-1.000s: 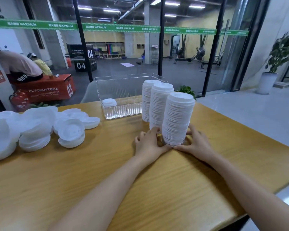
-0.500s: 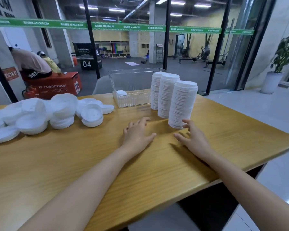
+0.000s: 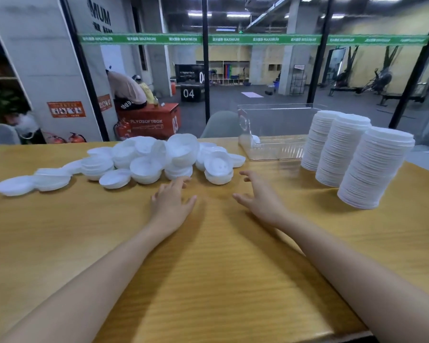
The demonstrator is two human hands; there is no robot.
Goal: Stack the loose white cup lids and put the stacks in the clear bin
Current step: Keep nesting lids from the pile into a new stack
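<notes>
- The left hand (image 3: 171, 203) lies palm down over the yellow wooden table (image 3: 208, 268), fingers spread and loose, gripping nothing; its fingertips sit just short of the nearest loose lid.
- The right hand (image 3: 260, 199) hovers beside it, palm down, fingers slightly curled and apart, likewise holding nothing.
- A scattered heap of loose white plastic cup lids (image 3: 144, 162) spreads across the far left part of the table, some overlapping, some lying singly toward the left edge.
- Three tall stacks of white cup lids (image 3: 342, 157) stand upright on the table at the right, in a diagonal row, each close against the next.
- The clear rectangular plastic bin (image 3: 270, 149) sits at the far edge of the table, between the loose heap and the stacks; the farthest stack stands just in front of its right end.
- Inside the bin, near its left wall, something small and white (image 3: 255, 139) shows, probably a lid; blur makes it hard to tell.
</notes>
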